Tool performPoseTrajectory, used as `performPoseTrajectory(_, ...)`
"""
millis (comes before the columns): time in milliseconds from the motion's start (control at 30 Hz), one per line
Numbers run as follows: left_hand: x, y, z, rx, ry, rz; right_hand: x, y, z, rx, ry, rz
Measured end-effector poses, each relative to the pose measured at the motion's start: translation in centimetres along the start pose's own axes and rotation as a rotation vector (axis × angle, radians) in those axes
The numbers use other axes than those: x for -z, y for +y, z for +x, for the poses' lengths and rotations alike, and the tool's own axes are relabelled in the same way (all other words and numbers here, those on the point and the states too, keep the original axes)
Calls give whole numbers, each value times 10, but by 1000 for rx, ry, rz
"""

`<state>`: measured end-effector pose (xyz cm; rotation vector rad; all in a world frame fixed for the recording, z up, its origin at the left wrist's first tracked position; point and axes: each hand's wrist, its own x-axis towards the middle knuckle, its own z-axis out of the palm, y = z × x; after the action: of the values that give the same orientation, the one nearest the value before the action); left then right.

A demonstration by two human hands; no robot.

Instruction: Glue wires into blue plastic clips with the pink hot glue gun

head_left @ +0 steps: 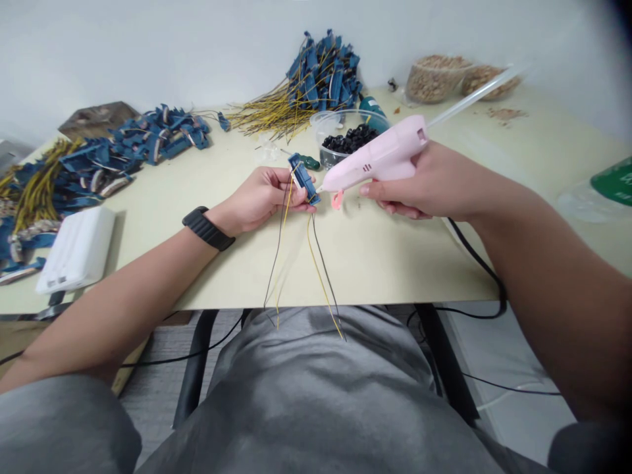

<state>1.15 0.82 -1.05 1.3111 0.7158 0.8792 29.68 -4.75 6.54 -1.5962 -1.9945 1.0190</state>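
Note:
My left hand [259,197], with a black watch [207,228] on its wrist, is closed around a small blue part [302,176] whose yellow and black wires [320,270] hang down over the table edge. My right hand [429,183] grips a pink glue gun [380,157] with a clear glue stick [474,95] sticking out of its back. The gun's nozzle touches the blue part.
Piles of blue wired parts lie at the left [99,164] and at the back [320,72]. A clear bowl of black pieces [345,141] stands behind my hands. A white box [76,250] sits at the left edge. Bags of brown bits [439,78] lie at the back right.

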Motion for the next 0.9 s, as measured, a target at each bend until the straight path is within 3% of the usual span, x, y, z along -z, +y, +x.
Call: performPoseTrajectory(900, -2, 3, -2, -5, -24, 20, 0, -2, -2, 7, -3, 7)
